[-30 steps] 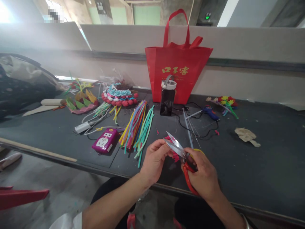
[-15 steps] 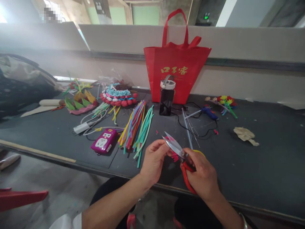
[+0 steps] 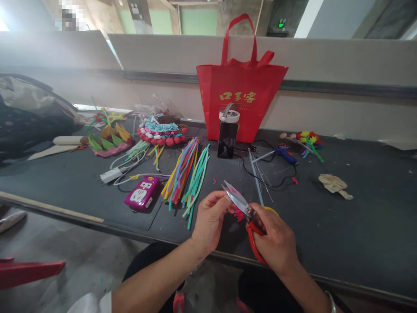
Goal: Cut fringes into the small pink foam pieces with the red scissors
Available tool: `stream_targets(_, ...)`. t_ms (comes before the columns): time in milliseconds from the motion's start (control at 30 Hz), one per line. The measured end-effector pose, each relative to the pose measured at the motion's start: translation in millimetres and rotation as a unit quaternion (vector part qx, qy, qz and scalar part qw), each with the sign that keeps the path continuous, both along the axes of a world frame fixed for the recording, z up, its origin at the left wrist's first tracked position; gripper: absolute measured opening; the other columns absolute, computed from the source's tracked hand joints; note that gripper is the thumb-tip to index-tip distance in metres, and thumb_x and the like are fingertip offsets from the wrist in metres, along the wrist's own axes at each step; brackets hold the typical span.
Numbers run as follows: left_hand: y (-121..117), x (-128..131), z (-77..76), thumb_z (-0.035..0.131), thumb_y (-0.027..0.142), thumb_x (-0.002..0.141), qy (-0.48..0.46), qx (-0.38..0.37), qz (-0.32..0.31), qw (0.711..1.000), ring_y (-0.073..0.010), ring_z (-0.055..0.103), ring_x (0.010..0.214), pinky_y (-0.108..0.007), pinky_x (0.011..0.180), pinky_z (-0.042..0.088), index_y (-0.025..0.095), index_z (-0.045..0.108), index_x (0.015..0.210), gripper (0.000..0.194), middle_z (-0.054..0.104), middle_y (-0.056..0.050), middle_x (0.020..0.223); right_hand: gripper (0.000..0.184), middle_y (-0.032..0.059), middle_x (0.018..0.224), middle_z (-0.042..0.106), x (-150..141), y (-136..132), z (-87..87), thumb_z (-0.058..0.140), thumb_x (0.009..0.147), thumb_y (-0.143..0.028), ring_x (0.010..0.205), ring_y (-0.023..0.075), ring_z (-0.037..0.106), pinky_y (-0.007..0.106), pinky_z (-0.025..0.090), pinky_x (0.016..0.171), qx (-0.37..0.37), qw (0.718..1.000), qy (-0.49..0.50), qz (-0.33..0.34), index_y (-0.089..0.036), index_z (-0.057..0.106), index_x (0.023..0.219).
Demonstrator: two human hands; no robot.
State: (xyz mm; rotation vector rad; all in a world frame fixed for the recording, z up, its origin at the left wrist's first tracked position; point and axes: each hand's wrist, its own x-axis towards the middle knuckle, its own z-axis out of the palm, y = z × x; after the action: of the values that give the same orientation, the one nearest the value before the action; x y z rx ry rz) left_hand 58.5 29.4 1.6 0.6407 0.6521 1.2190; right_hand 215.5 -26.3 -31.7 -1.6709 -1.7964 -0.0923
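Observation:
My right hand (image 3: 276, 237) is closed around the red handles of a pair of scissors (image 3: 240, 201), whose blades point up and to the left, slightly apart. At the blades, my left hand (image 3: 211, 217) pinches thumb against finger on a small pink-red piece (image 3: 232, 190), mostly hidden by the metal. Just below the blades lie several cut pink-red bits (image 3: 239, 213) on the dark table. Left of my hands is a bundle of coloured fuzzy craft stems (image 3: 182, 174). A bit of yellow shows behind my right hand; its kind is hidden.
A red bag (image 3: 241, 82) stands at the back, with a phone (image 3: 227, 140) propped upright before it. Blue glue gun (image 3: 286, 155), cord and clear sticks lie to the right. A purple power socket (image 3: 142, 193), craft flowers (image 3: 308, 141) and crumpled beige cloth (image 3: 335, 184) are on the table.
The scissor blades have closed a little, and my right hand has shifted very slightly left. My left hand stays in place.

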Motion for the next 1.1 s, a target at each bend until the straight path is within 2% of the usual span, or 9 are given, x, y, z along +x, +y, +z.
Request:
stream_targets(233, 1.1, 0.6, 0.7, 0.075, 0.025, 0.073, 0.003, 0.006, -0.004, 1.0, -0.0102, 0.057, 0.064, -0.024, 0.067, 0.045, 0.016, 0.069, 0.078, 0.012, 0.065, 0.001, 0.069, 0.039, 0.0036, 0.097, 0.073, 1.1, 0.0, -1.1, 0.054, 0.078, -0.017, 0.08, 0.0193, 0.069, 0.032, 0.054, 0.074, -0.006, 1.0, 0.012, 0.0, -0.024, 0.061, 0.116)
stream_targets(367, 1.2, 1.8, 1.5, 0.075, 0.027, 0.073, 0.025, -0.001, -0.002, 1.0, -0.0109, 0.056, 0.064, -0.025, 0.067, 0.045, 0.015, 0.069, 0.077, 0.014, 0.065, 0.0, 0.068, 0.031, 0.0026, 0.095, 0.073, 0.6, 2.4, 4.4, 0.058, 0.083, -0.026, 0.076, 0.0172, 0.069, 0.028, 0.055, 0.072, 0.002, 0.997, 0.076, -0.01, -0.024, 0.061, 0.114)
stream_targets(533, -0.5, 4.9, 2.9, 0.077, 0.029, 0.069, 0.082, -0.007, 0.003, 0.997, -0.0094, 0.051, 0.058, -0.023, 0.061, 0.041, 0.015, 0.069, 0.073, 0.017, 0.062, 0.001, 0.063, 0.032, 0.0003, 0.086, 0.071, -5.5, 4.1, 16.8, 0.065, 0.081, -0.032, 0.069, 0.0142, 0.067, 0.025, 0.055, 0.066, -0.003, 0.982, 0.189, -0.009, -0.025, 0.061, 0.112)
stream_targets(767, -5.9, 9.7, -1.6, 0.079, 0.028, 0.067, 0.075, -0.03, -0.004, 0.997, -0.0075, 0.048, 0.059, -0.022, 0.059, 0.038, 0.017, 0.073, 0.076, 0.016, 0.063, 0.002, 0.067, 0.04, 0.0023, 0.091, 0.072, -17.9, 7.7, 30.2, 0.071, 0.078, -0.031, 0.079, 0.0168, 0.07, 0.03, 0.058, 0.074, -0.045, 0.912, 0.406, 0.042, -0.024, 0.056, 0.115)
stream_targets(900, -10.3, 12.2, -3.2, 0.08, 0.026, 0.066, 0.07, -0.031, -0.022, 0.997, -0.0083, 0.051, 0.063, -0.022, 0.062, 0.04, 0.017, 0.074, 0.076, 0.015, 0.066, 0.001, 0.071, 0.041, 0.0011, 0.085, 0.072, -19.1, 10.9, 36.4, 0.073, 0.074, -0.033, 0.069, 0.0147, 0.068, 0.026, 0.058, 0.062, -0.059, 0.879, 0.471, 0.041, -0.024, 0.058, 0.11)
stream_targets(1000, -12.3, 13.5, -4.1, 0.08, 0.026, 0.067, 0.077, -0.019, -0.026, 0.997, -0.0082, 0.05, 0.062, -0.022, 0.062, 0.04, 0.017, 0.074, 0.077, 0.014, 0.065, 0.001, 0.068, 0.044, -0.0004, 0.082, 0.07, -17.3, 11.4, 35.9, 0.074, 0.073, -0.034, 0.055, 0.0103, 0.06, 0.021, 0.05, 0.047, -0.086, 0.864, 0.494, 0.045, -0.024, 0.058, 0.113)
stream_targets(1100, -12.6, 13.8, -6.0, 0.079, 0.026, 0.069, 0.08, 0.003, -0.027, 0.996, -0.0081, 0.05, 0.062, -0.022, 0.063, 0.04, 0.018, 0.075, 0.079, 0.014, 0.065, 0.001, 0.067, 0.046, -0.004, 0.074, 0.064, -15.0, 11.4, 32.4, 0.072, 0.075, -0.034, 0.047, 0.0072, 0.051, 0.019, 0.043, 0.041, -0.114, 0.827, 0.546, 0.072, -0.025, 0.055, 0.116)
